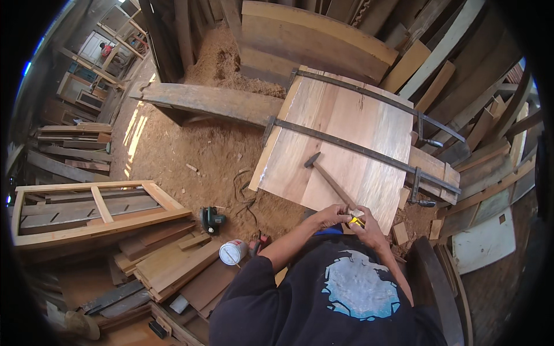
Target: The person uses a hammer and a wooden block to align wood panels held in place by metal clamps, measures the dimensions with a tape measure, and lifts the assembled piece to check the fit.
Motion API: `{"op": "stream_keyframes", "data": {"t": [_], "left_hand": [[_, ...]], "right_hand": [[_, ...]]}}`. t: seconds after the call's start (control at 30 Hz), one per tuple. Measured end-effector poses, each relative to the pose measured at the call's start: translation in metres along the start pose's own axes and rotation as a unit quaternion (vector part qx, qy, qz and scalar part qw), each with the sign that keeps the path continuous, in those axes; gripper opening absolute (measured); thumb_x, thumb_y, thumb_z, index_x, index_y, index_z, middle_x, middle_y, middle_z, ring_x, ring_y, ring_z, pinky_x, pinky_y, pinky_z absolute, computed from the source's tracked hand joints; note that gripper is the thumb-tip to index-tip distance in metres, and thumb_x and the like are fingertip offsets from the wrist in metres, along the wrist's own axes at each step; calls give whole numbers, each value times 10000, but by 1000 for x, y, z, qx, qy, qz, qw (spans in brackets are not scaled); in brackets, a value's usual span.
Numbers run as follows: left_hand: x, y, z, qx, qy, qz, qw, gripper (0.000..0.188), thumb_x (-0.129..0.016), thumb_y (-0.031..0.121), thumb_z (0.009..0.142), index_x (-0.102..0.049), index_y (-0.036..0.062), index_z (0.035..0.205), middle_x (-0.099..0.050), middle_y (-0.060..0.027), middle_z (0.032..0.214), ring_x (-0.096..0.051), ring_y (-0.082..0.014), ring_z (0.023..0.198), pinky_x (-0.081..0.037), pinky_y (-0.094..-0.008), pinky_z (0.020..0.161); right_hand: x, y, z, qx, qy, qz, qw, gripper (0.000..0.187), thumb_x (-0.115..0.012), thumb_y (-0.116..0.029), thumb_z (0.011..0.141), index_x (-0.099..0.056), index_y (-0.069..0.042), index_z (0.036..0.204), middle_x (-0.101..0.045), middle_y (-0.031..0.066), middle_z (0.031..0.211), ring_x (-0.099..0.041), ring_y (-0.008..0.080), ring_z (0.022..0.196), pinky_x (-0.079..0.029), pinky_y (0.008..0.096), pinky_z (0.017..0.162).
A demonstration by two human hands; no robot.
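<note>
Close to my body, my right hand (371, 232) is closed around a small yellow and black tape measure (357, 221). My left hand (333, 215) meets it from the left, its fingers bent and pinched at the tape measure's end; the fingertips are partly hidden. Beneath and just beyond both hands lies a wide glued wooden panel (337, 118). A hammer (332, 181) rests on it, its dark head pointing away and its handle end beside my fingers. Two long bar clamps, a nearer one (346, 147) and a farther one (363, 91), stretch across the panel.
A thick plank (213, 102) runs left from the panel. On the left are a wooden frame (92, 228), a green power tool (212, 220), a white bucket (233, 252) and stacked boards (173, 265). Boards lean at the right. Far left, another person (107, 50) is visible.
</note>
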State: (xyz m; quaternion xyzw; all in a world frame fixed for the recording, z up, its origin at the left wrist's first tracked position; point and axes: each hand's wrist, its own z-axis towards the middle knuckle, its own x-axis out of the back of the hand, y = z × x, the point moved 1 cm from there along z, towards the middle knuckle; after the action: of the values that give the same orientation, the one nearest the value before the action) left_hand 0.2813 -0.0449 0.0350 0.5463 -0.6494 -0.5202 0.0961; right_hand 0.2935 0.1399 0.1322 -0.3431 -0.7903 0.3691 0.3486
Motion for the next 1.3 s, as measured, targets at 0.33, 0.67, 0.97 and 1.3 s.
{"op": "stream_keyframes", "data": {"t": [0.33,0.67,0.97,1.3], "left_hand": [[249,19,-109,8,446,68,892,130,-659,130,869,-621,35,949,-574,25,763,-509,-83,656,-430,-223,614],[315,20,-156,-17,552,141,822,123,-651,111,874,-644,2,930,-597,2,781,-513,-84,717,-418,-238,642],[310,-7,-141,83,562,117,815,198,-676,156,859,-687,-7,970,-605,-2,766,-503,-98,643,-419,-257,572],[312,-19,-147,14,549,67,833,176,-661,164,866,-649,48,998,-489,44,614,-401,-57,476,-282,-221,413]], "right_hand": [[66,96,-46,-27,49,-215,975,536,-646,-98,700,-564,-51,1227,-558,219,1181,-492,377,1154,-388,408,1005],[99,125,-71,-115,99,-214,965,506,-663,-28,672,-615,-116,1168,-531,151,1223,-450,338,1186,-333,416,1031],[110,164,-88,-108,114,-234,960,479,-664,-51,668,-626,-106,1142,-548,184,1207,-474,360,1169,-339,433,1021],[127,213,-92,-149,142,-234,950,480,-671,-58,675,-629,-136,1146,-535,178,1226,-450,349,1181,-342,420,1018]]}}
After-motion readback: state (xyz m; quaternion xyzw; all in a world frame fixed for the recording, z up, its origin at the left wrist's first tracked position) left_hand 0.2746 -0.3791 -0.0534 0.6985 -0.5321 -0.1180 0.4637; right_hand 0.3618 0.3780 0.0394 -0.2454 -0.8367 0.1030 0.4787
